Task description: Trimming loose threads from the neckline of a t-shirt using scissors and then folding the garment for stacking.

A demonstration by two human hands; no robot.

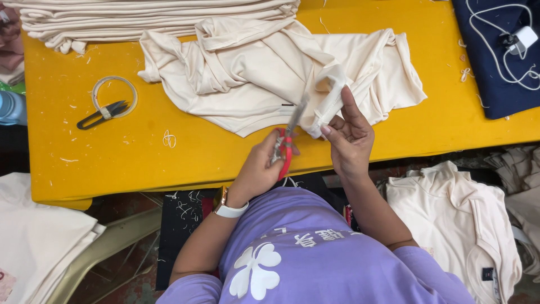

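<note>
Trimming step in hand, by the look of it. Left hand (261,169) closed round red-handled snips (288,141), blades pointing up at cream garment (247,73) spread on yellow bench (140,163). Right hand (350,138) grip clamped on garment's folded band (332,93), raised near bench edge. Next cut, as judged: band held taut, blade tips kept clear of fingers.

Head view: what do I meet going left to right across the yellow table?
Black thread snips → left hand holding red snips → right hand pinching the cream garment → navy cloth with white charger.
</note>
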